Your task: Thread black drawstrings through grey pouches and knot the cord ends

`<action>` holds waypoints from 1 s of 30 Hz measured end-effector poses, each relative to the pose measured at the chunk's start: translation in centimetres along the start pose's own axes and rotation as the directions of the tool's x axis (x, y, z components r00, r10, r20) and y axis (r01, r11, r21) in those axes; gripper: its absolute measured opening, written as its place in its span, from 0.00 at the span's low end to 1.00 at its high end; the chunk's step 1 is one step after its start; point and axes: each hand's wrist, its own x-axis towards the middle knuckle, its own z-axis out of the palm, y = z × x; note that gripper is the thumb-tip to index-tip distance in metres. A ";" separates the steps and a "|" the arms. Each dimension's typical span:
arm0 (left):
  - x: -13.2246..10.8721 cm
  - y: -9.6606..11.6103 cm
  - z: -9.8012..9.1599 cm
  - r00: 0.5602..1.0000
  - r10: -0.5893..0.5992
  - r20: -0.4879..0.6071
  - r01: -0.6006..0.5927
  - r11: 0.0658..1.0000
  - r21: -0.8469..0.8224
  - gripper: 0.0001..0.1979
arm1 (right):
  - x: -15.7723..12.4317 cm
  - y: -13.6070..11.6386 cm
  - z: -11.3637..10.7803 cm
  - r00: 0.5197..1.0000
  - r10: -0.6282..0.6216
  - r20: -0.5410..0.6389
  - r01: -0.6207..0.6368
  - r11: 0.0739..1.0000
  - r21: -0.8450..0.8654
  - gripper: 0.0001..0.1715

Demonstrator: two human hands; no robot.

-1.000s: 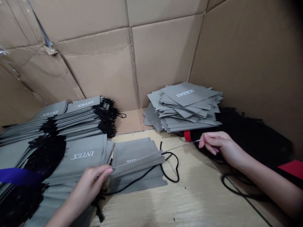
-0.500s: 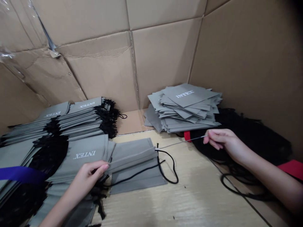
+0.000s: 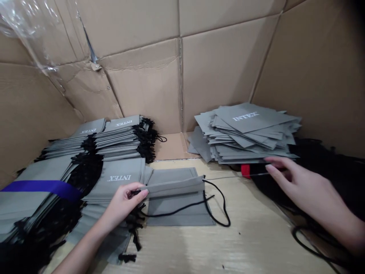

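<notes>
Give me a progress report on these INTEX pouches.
Done: the stacks of grey pouches with black cords at their ends. In hand: one pouch, its hem pinched by the left hand, while the right hand holds a thin wire. Left: the cordless pile by the carton wall, beside a black cord heap.

Grey drawstring pouch (image 3: 176, 213) of plain colour, black cord (image 3: 219, 207) beside it, white INTEX lettering (image 3: 119, 177) on the next grey pouch. Violet-blue band (image 3: 42, 186) over the left stack, small red tag (image 3: 245, 171), tan cardboard wall (image 3: 228, 68), pale cream table top (image 3: 251, 243) with fine wood-like streaks.
</notes>
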 end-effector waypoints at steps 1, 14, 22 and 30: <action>0.0 0.0 0.1 1.000 0.004 -0.002 -0.004 1.000 0.006 0.15 | -0.4 -0.7 -0.2 0.998 -0.012 -0.064 0.004 0.992 -0.126 0.22; -0.1 0.1 0.9 0.999 -0.036 -0.003 0.036 0.999 -0.041 0.16 | -4.3 -8.0 3.9 0.761 -0.583 0.286 0.545 0.813 0.206 0.12; -0.3 -0.3 1.4 0.993 -0.120 0.008 0.118 0.954 -0.274 0.19 | -4.2 -7.0 4.6 0.763 -0.556 0.329 0.468 0.827 0.313 0.12; 0.1 -0.3 1.4 0.990 -0.128 -0.053 0.093 0.901 -0.424 0.19 | -4.2 -7.1 4.7 0.805 -0.491 0.331 0.387 0.860 0.333 0.13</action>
